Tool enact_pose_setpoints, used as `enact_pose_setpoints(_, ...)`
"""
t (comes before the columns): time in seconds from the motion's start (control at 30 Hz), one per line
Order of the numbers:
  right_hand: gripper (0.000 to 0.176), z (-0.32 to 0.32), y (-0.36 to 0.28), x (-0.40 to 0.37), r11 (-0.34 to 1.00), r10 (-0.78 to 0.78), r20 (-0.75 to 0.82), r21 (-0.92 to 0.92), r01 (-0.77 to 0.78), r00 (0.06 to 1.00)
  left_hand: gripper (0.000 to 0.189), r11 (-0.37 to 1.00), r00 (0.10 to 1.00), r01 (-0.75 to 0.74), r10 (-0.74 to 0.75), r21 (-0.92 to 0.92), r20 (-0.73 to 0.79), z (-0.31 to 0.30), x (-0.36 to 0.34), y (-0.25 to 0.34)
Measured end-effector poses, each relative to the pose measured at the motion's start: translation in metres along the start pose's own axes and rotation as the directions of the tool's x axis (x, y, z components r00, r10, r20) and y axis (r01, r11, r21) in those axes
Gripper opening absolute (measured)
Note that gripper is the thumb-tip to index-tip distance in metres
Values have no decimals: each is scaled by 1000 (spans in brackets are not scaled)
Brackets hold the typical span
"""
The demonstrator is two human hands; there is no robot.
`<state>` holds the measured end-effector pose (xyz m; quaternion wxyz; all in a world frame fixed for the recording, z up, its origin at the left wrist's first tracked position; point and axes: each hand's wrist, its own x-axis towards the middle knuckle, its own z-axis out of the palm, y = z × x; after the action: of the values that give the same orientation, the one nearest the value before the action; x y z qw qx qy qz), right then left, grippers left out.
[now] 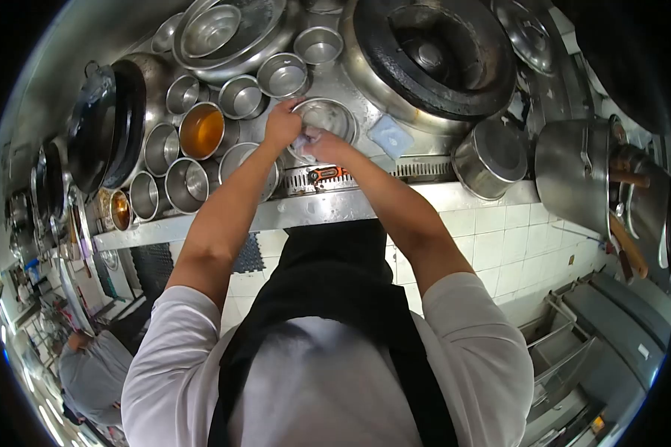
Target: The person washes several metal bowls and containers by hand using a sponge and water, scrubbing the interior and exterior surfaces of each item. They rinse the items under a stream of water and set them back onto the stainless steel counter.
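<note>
A round, shallow metal bowl (328, 115) rests on the steel counter in front of me. My left hand (283, 125) is closed on its left rim, fingers at the far edge. Over the near left part of the bowl, my right hand (325, 146) is closed around something whitish, perhaps a cloth or scrubber; the fingers mostly hide it. Right of the bowl lies a light blue cloth or pad (391, 136). An orange and black object (326, 173) sits on the slotted drain just below my hands.
Several metal pots stand at the left, one with amber liquid (201, 131). A large wok burner (432, 56) takes up the back. A lidded pot (490, 158) stands right, beside a big stockpot (574, 175). Another person (97, 372) is at lower left.
</note>
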<state>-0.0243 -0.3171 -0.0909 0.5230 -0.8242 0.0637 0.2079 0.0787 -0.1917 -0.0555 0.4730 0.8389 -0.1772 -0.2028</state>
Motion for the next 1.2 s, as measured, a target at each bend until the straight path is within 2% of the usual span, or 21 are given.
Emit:
enact_pose_setpoints(0.03,50,-2,-15,-8,971,-82,6,-226,81,997,45,985,998,57,-57,164,-7,-2,-7,7)
enact_pose_setpoints(0.07,42,-9,-30,-14,843,78,169,-538,26,983,45,940,993,115,-113,321,-25,1,-15,14)
enact_pose_setpoints(0.1,40,-12,-39,-15,771,154,111,-635,-49,982,44,866,984,171,-170,470,-44,5,-24,22)
enact_pose_setpoints(0.13,39,-12,-42,-16,686,225,41,-717,-128,974,41,848,970,243,-209,472,-123,14,-32,22)
enact_pose_setpoints(0.17,37,-12,-43,-18,587,287,-37,-783,-206,957,40,851,968,252,-229,460,-106,19,-37,23)
enact_pose_setpoints(0.3,38,-13,-27,-15,654,34,-219,-733,-188,975,30,893,965,262,-248,366,-87,24,-44,18)
enact_pose_setpoints(0.33,38,-6,-14,-6,453,-266,-127,-891,8,956,29,902,961,274,-248,335,-121,22,-37,18)
enact_pose_setpoints(0.4,39,4,-7,0,681,5,36,-732,23,999,26,914,947,306,-263,268,-184,25,-38,13)
enact_pose_setpoints(0.43,41,0,-10,11,765,110,135,-644,3,985,25,933,958,260,-215,250,-192,27,-35,9)
enact_pose_setpoints(0.47,44,-6,17,16,914,11,263,-394,97,965,25,948,963,218,-170,232,-210,29,-34,6)
enact_pose_setpoints(0.53,61,-42,-29,-7,956,190,522,-293,-35,831,25,957,958,214,-167,197,-232,31,-34,2)
enact_pose_setpoints(0.6,62,-44,-51,-32,902,20,437,-395,171,899,24,946,951,259,-214,195,-224,32,-31,5)
enact_pose_setpoints(0.67,66,-35,-28,-33,764,74,382,-616,194,921,24,935,951,280,-240,215,-193,36,-33,4)
enact_pose_setpoints(0.7,69,-33,-20,-31,675,89,339,-712,194,937,28,948,966,225,-185,225,-183,26,-39,12)
enact_pose_setpoints(0.77,67,-42,-48,-46,734,78,296,-663,146,952,35,962,987,113,-81,248,-137,3,-69,45)
enact_pose_setpoints(0.83,66,-45,-55,-61,772,67,210,-631,83,975,40,943,977,-12,81,333,-195,-25,-110,52)
enact_pose_setpoints(0.9,64,-50,-42,-69,781,36,77,-624,20,996,42,933,952,62,51,354,-303,-41,-151,50)
enact_pose_setpoints(1.0,54,-65,-29,-83,953,-34,-77,-304,9,996,42,824,968,248,-188,509,-167,-30,-172,7)
enact_pose_setpoints(1.07,42,-84,-13,-92,988,-142,-139,48,150,980,40,908,990,141,-140,395,-32,-5,-171,-33)
enact_pose_setpoints(1.13,36,-96,-5,-100,986,-113,-328,77,146,938,46,938,981,62,-121,340,154,-2,-165,-24)
enact_pose_setpoints(1.2,40,-107,-17,-113,978,-31,-372,180,105,928,52,950,935,5,-115,312,336,-7,-163,23)
